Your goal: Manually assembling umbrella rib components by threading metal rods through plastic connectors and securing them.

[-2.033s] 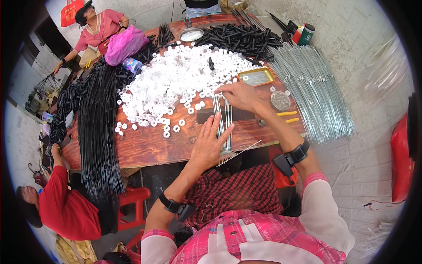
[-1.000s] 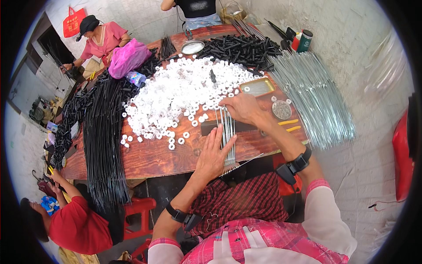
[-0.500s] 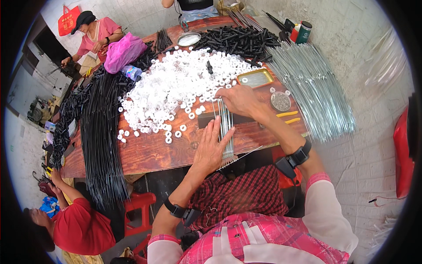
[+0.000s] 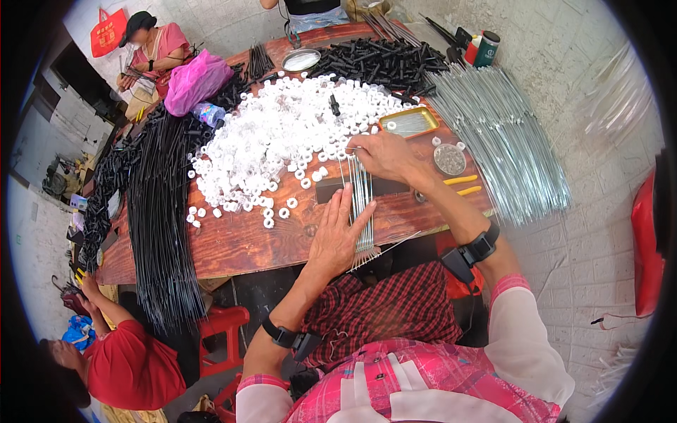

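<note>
Several thin metal rods (image 4: 362, 243) lie side by side across a dark flat bar (image 4: 392, 187) on the wooden table, their near ends reaching past its front edge. My left hand (image 4: 333, 236) rests flat on them, fingers stretched and thumb spread out over the rods. At their far ends my right hand (image 4: 386, 156) is closed, thumb and forefinger pinched together. What sits in that pinch is too small to make out. Just beyond the right hand spreads a large heap of small white rings (image 4: 261, 134).
Right of my hands are yellow-handled pliers (image 4: 462, 185), a round dish (image 4: 449, 159), a yellow-rimmed tray (image 4: 427, 118) and bundled silvery rods (image 4: 511, 141). Black rods (image 4: 162, 218) hang off the table at left. Black parts (image 4: 384, 63) are piled behind. Two co-workers sit at left; another is at the far side.
My hands stay in almost the same place on the rods. The co-worker at the far left has drawn both hands together in front of the body.
</note>
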Demonstrator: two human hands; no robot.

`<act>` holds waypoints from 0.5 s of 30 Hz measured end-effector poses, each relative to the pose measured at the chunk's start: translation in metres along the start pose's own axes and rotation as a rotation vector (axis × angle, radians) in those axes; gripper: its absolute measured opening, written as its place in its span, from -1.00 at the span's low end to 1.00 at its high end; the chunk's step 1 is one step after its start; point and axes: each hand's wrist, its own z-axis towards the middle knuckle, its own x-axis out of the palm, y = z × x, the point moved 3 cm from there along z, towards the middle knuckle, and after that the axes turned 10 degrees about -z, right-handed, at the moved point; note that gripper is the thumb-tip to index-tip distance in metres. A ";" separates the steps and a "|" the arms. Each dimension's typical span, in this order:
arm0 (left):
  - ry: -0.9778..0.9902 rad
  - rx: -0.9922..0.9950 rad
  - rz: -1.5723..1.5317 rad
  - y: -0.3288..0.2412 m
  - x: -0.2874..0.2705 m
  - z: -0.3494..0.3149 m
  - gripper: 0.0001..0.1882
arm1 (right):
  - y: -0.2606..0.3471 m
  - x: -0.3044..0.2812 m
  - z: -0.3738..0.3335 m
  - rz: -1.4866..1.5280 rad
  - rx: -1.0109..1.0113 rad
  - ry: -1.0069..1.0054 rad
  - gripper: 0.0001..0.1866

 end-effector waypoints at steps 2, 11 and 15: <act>-0.005 0.000 -0.004 0.000 0.000 0.000 0.02 | -0.001 0.001 0.001 0.049 0.009 0.023 -0.71; -0.025 0.014 -0.019 -0.002 -0.002 0.001 0.01 | -0.003 0.002 0.001 0.061 0.053 -0.009 -0.69; -0.022 0.021 -0.026 -0.002 -0.003 0.001 0.01 | -0.017 -0.005 0.003 0.099 0.101 0.001 -0.68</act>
